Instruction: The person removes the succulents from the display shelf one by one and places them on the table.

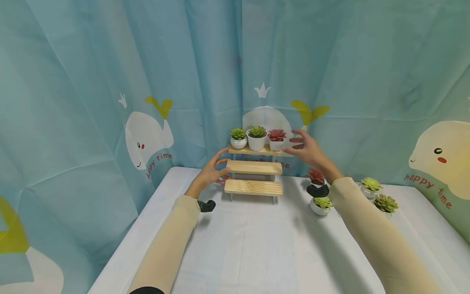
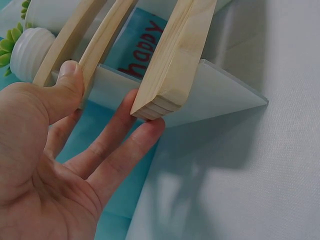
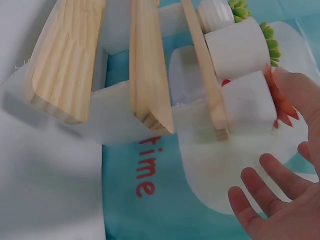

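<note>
A three-tier wooden shelf stand [image 1: 254,167] stands at the table's back. Its top board holds a small green succulent [image 1: 238,138], a larger green succulent [image 1: 256,138] and a red succulent [image 1: 277,139], all in white pots. At the stand's left end is my left hand [image 1: 210,171], fingers spread. In the left wrist view its thumb [image 2: 70,77] touches a board's end, and other fingertips reach the lowest board. My right hand [image 1: 306,149] is spread beside the red succulent, holding nothing. Its thumb [image 3: 295,85] overlaps the red leaves in the right wrist view; contact is unclear.
On the table's right side stand several more potted succulents: a red one [image 1: 315,175] partly behind my right forearm, a green one [image 1: 321,205] in front of it, and two others [image 1: 371,184] farther right. A whale-print curtain [image 1: 205,81] hangs behind the table [image 1: 249,245].
</note>
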Demonstrator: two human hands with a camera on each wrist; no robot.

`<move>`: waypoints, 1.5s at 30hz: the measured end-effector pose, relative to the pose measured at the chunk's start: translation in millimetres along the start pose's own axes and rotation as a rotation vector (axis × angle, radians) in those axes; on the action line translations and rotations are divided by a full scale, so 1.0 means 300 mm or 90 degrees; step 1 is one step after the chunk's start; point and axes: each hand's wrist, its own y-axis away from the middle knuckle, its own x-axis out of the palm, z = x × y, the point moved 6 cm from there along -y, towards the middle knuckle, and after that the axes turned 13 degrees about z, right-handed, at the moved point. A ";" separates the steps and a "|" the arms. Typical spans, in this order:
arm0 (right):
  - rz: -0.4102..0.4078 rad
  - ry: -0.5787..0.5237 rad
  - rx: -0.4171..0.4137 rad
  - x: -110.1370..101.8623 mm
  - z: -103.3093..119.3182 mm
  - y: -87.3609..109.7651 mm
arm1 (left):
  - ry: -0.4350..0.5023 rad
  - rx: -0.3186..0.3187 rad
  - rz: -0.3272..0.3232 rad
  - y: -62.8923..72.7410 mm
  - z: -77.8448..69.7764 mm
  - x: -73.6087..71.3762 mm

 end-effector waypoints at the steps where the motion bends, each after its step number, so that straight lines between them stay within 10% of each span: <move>1: -0.002 -0.005 -0.001 0.005 -0.004 -0.006 | 0.000 0.000 0.000 -0.001 0.000 0.000; 45: -0.040 -0.087 0.028 0.073 -0.043 -0.099 | -0.004 0.005 0.000 -0.003 0.005 -0.002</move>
